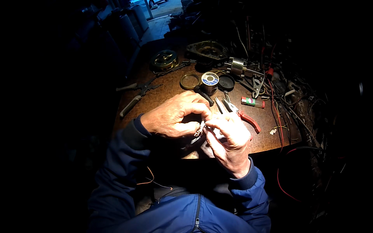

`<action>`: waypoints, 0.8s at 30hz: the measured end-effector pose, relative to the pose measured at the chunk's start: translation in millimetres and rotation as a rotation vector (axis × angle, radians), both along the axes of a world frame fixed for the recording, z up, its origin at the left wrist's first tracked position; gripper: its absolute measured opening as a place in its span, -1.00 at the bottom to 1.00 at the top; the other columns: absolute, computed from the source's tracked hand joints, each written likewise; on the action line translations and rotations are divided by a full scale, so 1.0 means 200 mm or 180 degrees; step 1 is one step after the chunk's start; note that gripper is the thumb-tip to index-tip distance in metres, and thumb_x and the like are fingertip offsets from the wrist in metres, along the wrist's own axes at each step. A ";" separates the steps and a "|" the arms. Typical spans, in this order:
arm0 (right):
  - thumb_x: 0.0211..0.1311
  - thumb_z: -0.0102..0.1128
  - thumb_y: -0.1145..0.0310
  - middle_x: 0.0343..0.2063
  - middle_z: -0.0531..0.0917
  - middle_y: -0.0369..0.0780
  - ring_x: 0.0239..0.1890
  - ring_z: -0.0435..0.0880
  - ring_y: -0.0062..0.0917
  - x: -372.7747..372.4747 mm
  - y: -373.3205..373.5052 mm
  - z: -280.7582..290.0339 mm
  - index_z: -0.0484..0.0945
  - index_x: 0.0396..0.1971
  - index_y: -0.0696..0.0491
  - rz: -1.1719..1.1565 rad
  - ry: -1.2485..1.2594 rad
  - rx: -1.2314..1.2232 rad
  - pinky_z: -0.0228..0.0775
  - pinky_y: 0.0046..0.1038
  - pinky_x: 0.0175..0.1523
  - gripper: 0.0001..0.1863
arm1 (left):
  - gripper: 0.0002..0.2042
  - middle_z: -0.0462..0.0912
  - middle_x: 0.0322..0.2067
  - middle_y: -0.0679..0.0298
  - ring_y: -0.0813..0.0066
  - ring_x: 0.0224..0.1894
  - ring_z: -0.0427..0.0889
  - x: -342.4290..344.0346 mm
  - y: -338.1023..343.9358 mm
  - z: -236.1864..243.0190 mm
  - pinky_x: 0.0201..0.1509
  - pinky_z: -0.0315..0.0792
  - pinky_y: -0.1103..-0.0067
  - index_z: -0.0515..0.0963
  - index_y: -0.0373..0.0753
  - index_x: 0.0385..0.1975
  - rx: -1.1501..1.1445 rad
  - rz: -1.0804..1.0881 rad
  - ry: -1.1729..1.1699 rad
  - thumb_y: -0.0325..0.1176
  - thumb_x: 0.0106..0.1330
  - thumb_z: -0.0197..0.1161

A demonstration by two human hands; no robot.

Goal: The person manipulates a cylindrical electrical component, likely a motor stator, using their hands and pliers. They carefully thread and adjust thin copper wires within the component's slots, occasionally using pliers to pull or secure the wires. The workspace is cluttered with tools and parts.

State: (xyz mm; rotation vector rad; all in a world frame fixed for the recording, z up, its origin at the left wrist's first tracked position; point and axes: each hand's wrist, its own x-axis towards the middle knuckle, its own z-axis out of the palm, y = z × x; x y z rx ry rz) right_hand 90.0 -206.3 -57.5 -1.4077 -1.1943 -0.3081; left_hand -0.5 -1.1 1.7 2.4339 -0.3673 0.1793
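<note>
My left hand point(176, 116) and my right hand point(229, 141) meet at the front of the wooden bench point(153, 99), fingers closed on a small pale metal part with wire-like bits point(199, 131); its exact form is too small to tell. My left thumb and fingertips are on its left, my right finger and thumb pinch it from the right. Just behind my right hand lie red-handled pliers point(250, 121) and pale pointed tool tips point(218, 105). A solder spool point(210, 79) stands beyond my fingers, by a black tool handle point(204, 95).
At left lie pliers point(136, 99). Behind are a brass wheel point(164, 59), metal housing point(207, 49), brass ring point(189, 81), black cup point(226, 82) and steel cylinder point(237, 66). A green-red cylinder point(252, 102) sits right, beside tangled wires and tools point(279, 89). Loose wires hang below the front edge.
</note>
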 end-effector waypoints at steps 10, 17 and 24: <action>0.22 0.44 0.54 -0.48 0.63 -0.27 -0.56 0.53 -0.67 -0.02 -0.05 -0.07 0.64 -0.38 0.17 -0.0193 0.1618 -0.0300 0.36 -0.52 -0.44 -0.89 | -0.72 0.65 0.08 0.13 0.13 0.22 0.55 0.00 -0.01 0.01 0.35 0.39 0.28 0.71 -0.15 -0.11 -0.0002 0.0014 0.0036 -0.40 0.15 0.32; 0.16 0.35 0.58 -0.51 0.60 -0.17 -0.56 0.57 -0.45 0.01 -0.11 -0.08 0.59 -0.40 0.17 -0.0561 0.1488 -0.0888 0.42 -0.38 -0.39 -0.91 | -0.72 0.65 0.07 0.13 0.13 0.22 0.56 0.00 -0.01 0.02 0.35 0.39 0.28 0.71 -0.15 -0.11 -0.0033 0.0001 0.0076 -0.40 0.14 0.32; 0.08 0.45 0.53 -0.42 0.63 -0.15 -0.40 0.64 -0.33 -0.01 -0.06 -0.01 0.69 -0.21 0.15 -0.0443 0.0166 -0.0355 0.50 -0.32 -0.26 -0.76 | -0.73 0.66 0.05 0.07 0.09 0.16 0.57 0.01 -0.01 0.01 0.30 0.42 0.25 0.71 -0.15 -0.13 -0.0007 -0.0010 -0.0067 -0.35 0.15 0.32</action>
